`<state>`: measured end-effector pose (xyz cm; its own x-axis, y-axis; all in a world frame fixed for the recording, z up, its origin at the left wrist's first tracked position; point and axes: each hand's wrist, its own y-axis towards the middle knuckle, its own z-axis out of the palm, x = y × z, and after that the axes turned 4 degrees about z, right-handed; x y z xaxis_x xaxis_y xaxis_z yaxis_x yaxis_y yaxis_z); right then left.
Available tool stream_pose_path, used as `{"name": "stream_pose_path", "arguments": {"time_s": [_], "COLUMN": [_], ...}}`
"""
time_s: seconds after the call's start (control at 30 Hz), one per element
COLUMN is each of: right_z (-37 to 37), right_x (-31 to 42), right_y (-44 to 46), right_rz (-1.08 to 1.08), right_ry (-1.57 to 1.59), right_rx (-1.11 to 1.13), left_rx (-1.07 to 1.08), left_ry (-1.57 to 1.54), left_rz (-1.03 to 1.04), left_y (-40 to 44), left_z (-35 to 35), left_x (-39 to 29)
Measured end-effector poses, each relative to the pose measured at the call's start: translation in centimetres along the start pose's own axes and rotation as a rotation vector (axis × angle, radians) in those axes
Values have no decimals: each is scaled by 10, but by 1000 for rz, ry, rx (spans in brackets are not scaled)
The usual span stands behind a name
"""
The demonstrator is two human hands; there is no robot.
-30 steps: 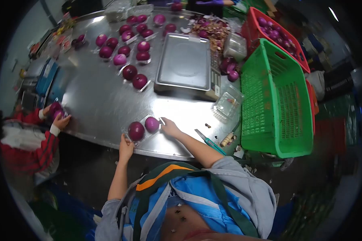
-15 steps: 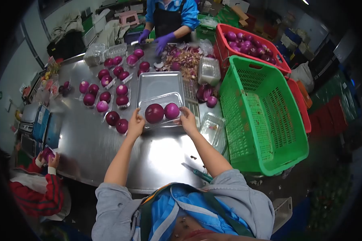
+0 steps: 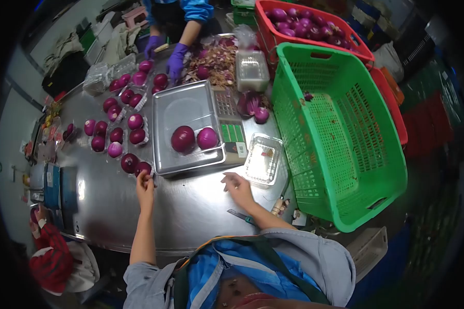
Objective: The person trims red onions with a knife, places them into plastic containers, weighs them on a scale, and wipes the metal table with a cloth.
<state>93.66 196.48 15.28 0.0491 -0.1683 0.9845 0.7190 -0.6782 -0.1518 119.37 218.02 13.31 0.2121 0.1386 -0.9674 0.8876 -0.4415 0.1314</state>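
My left hand [image 3: 145, 186] is at the near right end of a clear tray with two red onions [image 3: 130, 162]. Its fingers are bent in against the tray's edge, by the nearer onion, which they partly hide. My right hand [image 3: 237, 188] is empty, fingers apart, above the steel table just in front of the scale [image 3: 234, 138]. On the scale's metal pan [image 3: 180, 105] lies another clear tray [image 3: 196, 148], holding a dark red onion [image 3: 183, 139] and a brighter purple one [image 3: 207, 138]. Neither hand touches that tray.
Several onion trays [image 3: 116, 135] stand left. An empty clear tray [image 3: 263, 159] and a knife [image 3: 240, 216] lie right. A green crate [image 3: 340, 206] and a red crate of onions [image 3: 314, 23] flank the table. Opposite, a co-worker's purple gloves [image 3: 178, 61] are near onion skins; another person [image 3: 54, 257] is lower left.
The tray with two onions has come down onto the scale pan, and both hands have let it go. My left hand moved left to another onion tray; my right drew back. The view turned slightly.
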Motion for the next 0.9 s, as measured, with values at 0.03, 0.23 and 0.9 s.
{"name": "stream_pose_path", "arguments": {"time_s": [0.03,0.23,0.9], "right_z": [4,17,38], "right_x": [-4,-12,44], "right_y": [-8,-15,33], "right_rz": [12,-15,-87], "right_ry": [10,-50,71], "right_rx": [69,181,222], "left_rx": [6,13,87], "left_ry": [10,52,-421], "left_rz": [-13,-66,-322], "left_y": [-9,-20,-45], "left_z": [-1,8,44], "left_x": [1,-5,-88]}}
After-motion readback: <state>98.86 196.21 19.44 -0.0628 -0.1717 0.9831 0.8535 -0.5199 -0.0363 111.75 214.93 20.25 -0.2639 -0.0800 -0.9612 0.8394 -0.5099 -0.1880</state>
